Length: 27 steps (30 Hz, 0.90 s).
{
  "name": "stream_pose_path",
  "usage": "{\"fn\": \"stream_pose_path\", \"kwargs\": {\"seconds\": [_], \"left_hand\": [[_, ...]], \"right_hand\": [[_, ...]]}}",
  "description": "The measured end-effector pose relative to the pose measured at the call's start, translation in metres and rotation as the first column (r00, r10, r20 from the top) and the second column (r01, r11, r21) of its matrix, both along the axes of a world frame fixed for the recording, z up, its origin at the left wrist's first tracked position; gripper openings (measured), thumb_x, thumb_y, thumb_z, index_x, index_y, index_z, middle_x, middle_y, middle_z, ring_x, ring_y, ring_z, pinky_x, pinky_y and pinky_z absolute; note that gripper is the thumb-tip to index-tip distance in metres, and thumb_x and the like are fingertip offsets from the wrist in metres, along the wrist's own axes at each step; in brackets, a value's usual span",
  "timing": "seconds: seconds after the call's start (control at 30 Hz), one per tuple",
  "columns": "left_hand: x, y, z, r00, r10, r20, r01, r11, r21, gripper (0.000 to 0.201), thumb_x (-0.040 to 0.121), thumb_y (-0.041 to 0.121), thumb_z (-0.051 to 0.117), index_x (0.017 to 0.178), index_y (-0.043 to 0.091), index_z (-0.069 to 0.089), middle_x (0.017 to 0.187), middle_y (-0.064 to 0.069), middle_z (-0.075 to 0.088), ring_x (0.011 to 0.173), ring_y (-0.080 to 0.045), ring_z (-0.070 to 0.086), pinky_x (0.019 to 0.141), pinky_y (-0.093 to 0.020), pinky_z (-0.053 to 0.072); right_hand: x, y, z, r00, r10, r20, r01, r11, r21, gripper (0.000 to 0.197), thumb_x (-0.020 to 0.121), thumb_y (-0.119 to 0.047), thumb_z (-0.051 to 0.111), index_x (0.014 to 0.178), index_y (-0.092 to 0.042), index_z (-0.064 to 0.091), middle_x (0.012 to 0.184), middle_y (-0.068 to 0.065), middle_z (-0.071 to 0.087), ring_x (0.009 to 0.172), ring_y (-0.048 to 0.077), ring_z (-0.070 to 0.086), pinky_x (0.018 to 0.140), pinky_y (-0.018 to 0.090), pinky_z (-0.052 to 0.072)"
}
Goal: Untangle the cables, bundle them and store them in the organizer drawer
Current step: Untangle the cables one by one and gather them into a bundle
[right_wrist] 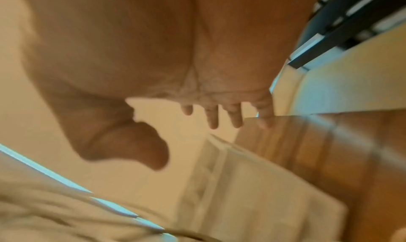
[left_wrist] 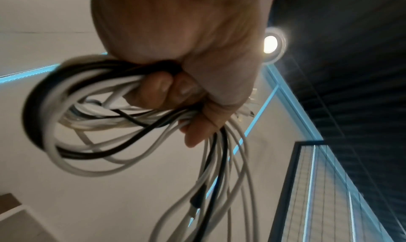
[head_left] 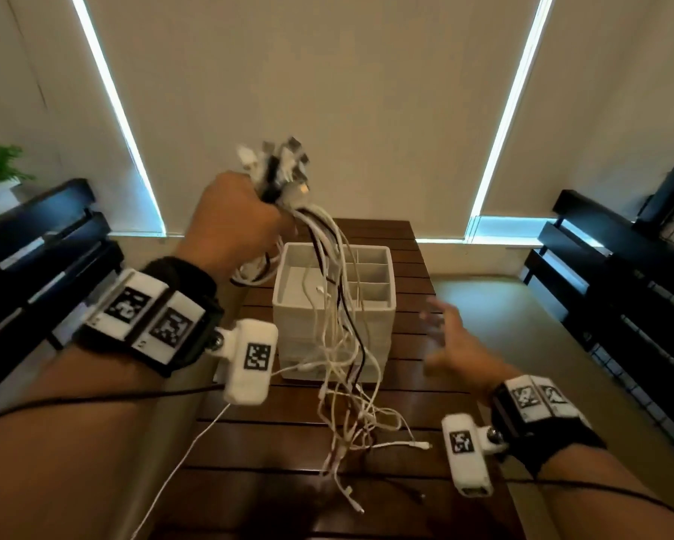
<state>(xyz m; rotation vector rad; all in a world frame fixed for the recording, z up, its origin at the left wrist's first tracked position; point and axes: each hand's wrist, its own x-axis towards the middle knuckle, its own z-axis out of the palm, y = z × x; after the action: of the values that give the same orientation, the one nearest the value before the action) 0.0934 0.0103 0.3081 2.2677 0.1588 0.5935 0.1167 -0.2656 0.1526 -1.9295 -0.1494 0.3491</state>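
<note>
Head view. The left hand [head_left: 230, 216] is raised above the surface [head_left: 436, 387], its fingers clamped round a bunch of cables [head_left: 339, 344]. The plugs [head_left: 281, 161] stand up out of the fist in a cluster; the cords, mostly white with a few black, hang down in front of the organizer [head_left: 370, 317], and their lower ends lie in a loose tangle on the surface just in front of it. The organizer is a white box with one large compartment on the left and a column of small compartments on the right; a white cable end lies in the large compartment. The right hand [head_left: 456, 344] hovers low, right of the organizer, fingers spread apart and holding nothing; it is blurred.

Left wrist view. The left hand [left_wrist: 182, 42] grips the cables [left_wrist: 123, 124] in a closed fist. A coil of white and black loops projects to the left, and straight strands hang down below the fingers [left_wrist: 160, 86].

Right wrist view. The right hand [right_wrist: 136, 58] shows its palm, with fingers [right_wrist: 213, 117] straight and parted and the thumb apart. Below it lie the organizer [right_wrist: 259, 193] and the surface [right_wrist: 329, 150], both blurred.
</note>
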Motion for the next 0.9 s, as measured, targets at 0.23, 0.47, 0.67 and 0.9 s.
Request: {"fn": "stream_pose_path", "kwargs": {"seconds": [0.23, 0.47, 0.67, 0.9], "left_hand": [[0.005, -0.039, -0.039, 0.965, -0.206, -0.165, 0.236, 0.953, 0.191, 0.018, 0.073, 0.021, 0.078, 0.070, 0.019, 0.061, 0.064, 0.004, 0.059, 0.058, -0.010, 0.056, 0.046, -0.019, 0.033], [0.003, -0.005, -0.039, 0.905, -0.425, -0.003, 0.392, 0.838, -0.379, 0.024, 0.070, 0.012, 0.083, 0.090, 0.014, 0.071, 0.054, 0.010, 0.062, 0.044, -0.002, 0.053, 0.044, -0.017, 0.041], [0.016, -0.002, -0.043, 0.904, -0.381, 0.196, 0.316, 0.284, -0.905, 0.034, 0.077, 0.038, 0.064, 0.062, 0.013, 0.047, 0.038, 0.007, 0.034, 0.029, -0.004, 0.024, 0.035, -0.012, 0.019], [0.018, -0.030, -0.081, 0.841, -0.505, 0.196, 0.403, 0.341, -0.849, 0.025, 0.081, 0.032, 0.070, 0.063, 0.023, 0.055, 0.052, 0.004, 0.038, 0.036, -0.006, 0.028, 0.036, -0.017, 0.023]], "right_hand": [[-0.003, 0.082, 0.068, 0.915, 0.198, 0.351, -0.214, 0.977, 0.009, 0.084, 0.062, -0.035, 0.083, 0.134, -0.031, 0.039, 0.127, -0.007, 0.060, 0.114, 0.008, 0.058, 0.100, 0.040, 0.047], [-0.002, 0.052, 0.023, 0.822, 0.060, 0.566, 0.036, 0.987, -0.156, 0.004, 0.091, -0.031, 0.061, 0.092, -0.028, 0.064, 0.073, -0.008, 0.064, 0.064, 0.006, 0.061, 0.062, 0.031, 0.051], [-0.031, 0.048, -0.065, 0.853, 0.398, 0.337, -0.164, 0.818, -0.551, 0.025, 0.079, -0.053, 0.058, 0.099, -0.039, 0.054, 0.089, -0.010, 0.063, 0.086, 0.011, 0.062, 0.074, 0.026, 0.047], [-0.025, 0.053, -0.001, 0.932, 0.228, 0.283, -0.163, 0.958, -0.234, 0.134, 0.041, -0.059, 0.088, 0.144, -0.053, 0.002, 0.147, -0.024, 0.026, 0.132, 0.004, 0.024, 0.107, 0.032, 0.027]]}}
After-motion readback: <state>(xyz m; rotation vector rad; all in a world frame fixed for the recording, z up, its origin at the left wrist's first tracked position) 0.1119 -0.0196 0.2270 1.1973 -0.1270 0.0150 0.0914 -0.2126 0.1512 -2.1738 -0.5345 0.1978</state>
